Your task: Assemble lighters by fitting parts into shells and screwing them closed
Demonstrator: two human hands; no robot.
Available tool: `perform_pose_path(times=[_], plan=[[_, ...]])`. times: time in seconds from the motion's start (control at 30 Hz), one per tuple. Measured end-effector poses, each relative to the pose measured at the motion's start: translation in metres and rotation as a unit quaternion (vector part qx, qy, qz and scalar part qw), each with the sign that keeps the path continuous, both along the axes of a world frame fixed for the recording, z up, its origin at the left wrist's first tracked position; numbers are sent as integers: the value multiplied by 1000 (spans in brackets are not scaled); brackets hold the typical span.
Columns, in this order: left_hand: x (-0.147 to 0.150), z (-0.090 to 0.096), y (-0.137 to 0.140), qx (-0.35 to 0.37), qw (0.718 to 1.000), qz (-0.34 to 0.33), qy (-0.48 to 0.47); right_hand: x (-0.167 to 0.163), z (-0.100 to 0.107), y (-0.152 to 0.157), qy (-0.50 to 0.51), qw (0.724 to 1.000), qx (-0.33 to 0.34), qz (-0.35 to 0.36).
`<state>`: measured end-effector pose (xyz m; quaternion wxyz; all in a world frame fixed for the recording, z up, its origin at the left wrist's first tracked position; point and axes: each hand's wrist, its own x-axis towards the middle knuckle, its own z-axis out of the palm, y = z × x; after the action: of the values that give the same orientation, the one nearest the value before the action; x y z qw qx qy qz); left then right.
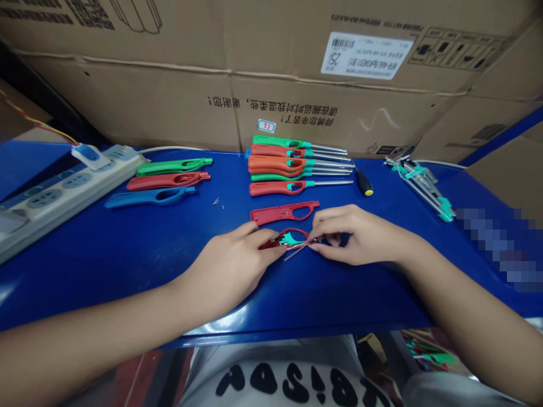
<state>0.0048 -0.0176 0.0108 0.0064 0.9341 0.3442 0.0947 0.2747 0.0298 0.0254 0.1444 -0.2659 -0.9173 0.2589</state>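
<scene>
Between my hands lies a red lighter shell half (304,232) with a teal trigger (290,239) and thin wires inside. My left hand (240,257) is closed on the shell's handle end. At its front end my right hand (352,234) pinches a small part, mostly hidden by the fingers. A thin tube or wire (296,252) slants down-left from those fingertips. Just beyond my hands rests another red shell half (284,212), its hollow inside facing up.
Several finished-looking lighters (278,188) with metal barrels lie behind, beside a screwdriver (363,183). Green, red and blue shells (153,196) are at left, near a power strip (55,195). Small screws (216,201) lie mid-table. Rods with teal triggers (424,186) sit right. A cardboard box (169,107) stands behind.
</scene>
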Motion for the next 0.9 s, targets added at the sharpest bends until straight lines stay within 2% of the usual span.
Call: perform_pose_path(times=[0.3, 0.9], plan=[[1, 0, 1, -7, 1000, 1, 17, 4, -1, 1, -1, 1000, -5, -2], [0, -2, 1, 21, 999, -5, 26, 3, 1, 1, -4, 1000, 29, 9]])
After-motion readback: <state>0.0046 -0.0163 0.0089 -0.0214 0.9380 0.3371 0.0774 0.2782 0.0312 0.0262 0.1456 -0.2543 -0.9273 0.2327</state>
